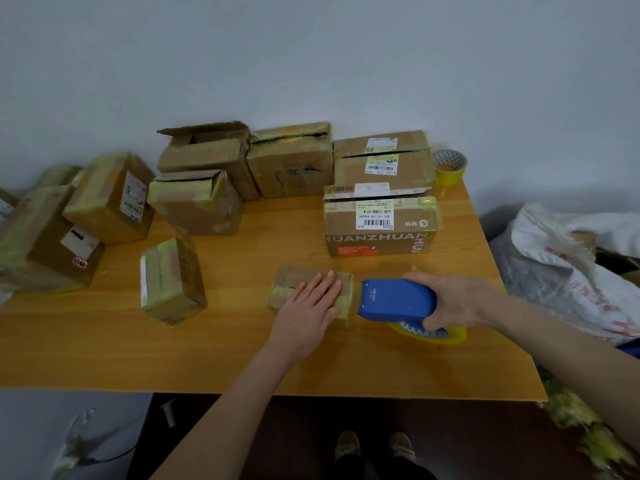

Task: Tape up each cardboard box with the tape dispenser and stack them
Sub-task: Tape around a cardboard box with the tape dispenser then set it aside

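Box in hand: a small flat cardboard box (298, 275) lies near the middle of the wooden table (242, 351), close to the front edge.
Left hand: the left hand (308, 306) lies flat on the box, fingers straight, pressing rather than gripping.
Right hand: the right hand (453, 303) is wrapped round the blue tape dispenser (394, 299), whose front end sits just right of the box.
Slip risk: a flat palm is the only hold, so a tape pull may drag the light box sideways and skew the strip.
Finger risk: the fingertips lie in the dispenser's likely path and could get taped over or nicked.
Stack risk: the HUANZHUAN box (377, 237) pile stands just beyond; a wide swing could knock it.
Remaining: the far open-flapped box (204, 147) looks unsealed.
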Demonstrator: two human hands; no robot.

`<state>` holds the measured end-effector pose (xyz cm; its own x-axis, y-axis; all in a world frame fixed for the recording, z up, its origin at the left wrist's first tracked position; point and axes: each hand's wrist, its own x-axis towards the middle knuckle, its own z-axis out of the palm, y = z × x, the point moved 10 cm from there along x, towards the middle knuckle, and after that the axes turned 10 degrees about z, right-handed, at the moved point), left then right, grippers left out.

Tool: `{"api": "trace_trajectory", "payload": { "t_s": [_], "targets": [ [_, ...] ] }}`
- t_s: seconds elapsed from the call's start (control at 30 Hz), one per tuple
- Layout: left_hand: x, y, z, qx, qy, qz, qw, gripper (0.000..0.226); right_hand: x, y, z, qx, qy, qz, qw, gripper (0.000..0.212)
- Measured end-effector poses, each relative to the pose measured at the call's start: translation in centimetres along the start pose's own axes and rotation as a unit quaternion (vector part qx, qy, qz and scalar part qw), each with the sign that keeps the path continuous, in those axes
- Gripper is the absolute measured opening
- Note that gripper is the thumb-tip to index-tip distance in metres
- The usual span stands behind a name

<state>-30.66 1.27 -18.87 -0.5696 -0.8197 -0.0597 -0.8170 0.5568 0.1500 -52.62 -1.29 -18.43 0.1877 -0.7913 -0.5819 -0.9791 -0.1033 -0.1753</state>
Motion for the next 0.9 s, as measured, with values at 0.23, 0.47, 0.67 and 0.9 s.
{"api": "trace_trajectory", "payload": {
  "t_s": [0.23, 0.47, 0.67, 0.9],
  "targets": [
    [-0.1, 0.1, 0.0, 0.003, -0.002, -0.005, 1.0, 0.049, 1.3, -2.6, -1.2, -0.006, -0.031, -0.006, 0.999, 0.081],
    [0.0, 0.1, -0.2, -0.017, -0.009, -0.004, 1.0, 0.049, 1.4, -3.5, -2.4, 0.059, -0.078, -0.005, 0.995, 0.064],
    [0.1, 0.1, 0.0, -0.025, -0.013, -0.002, 1.0, 0.052, 1.3, -1.5, -4.1, 0.053, -0.015, 0.068, 0.996, 0.073],
    [0.3, 0.3, -1.4, -0.062, 0.056, -0.196, 0.977, 0.061, 0.6, 0.7, -7.1, 0.266, 0.095, 0.076, 0.956, 0.074]
  ]
}}
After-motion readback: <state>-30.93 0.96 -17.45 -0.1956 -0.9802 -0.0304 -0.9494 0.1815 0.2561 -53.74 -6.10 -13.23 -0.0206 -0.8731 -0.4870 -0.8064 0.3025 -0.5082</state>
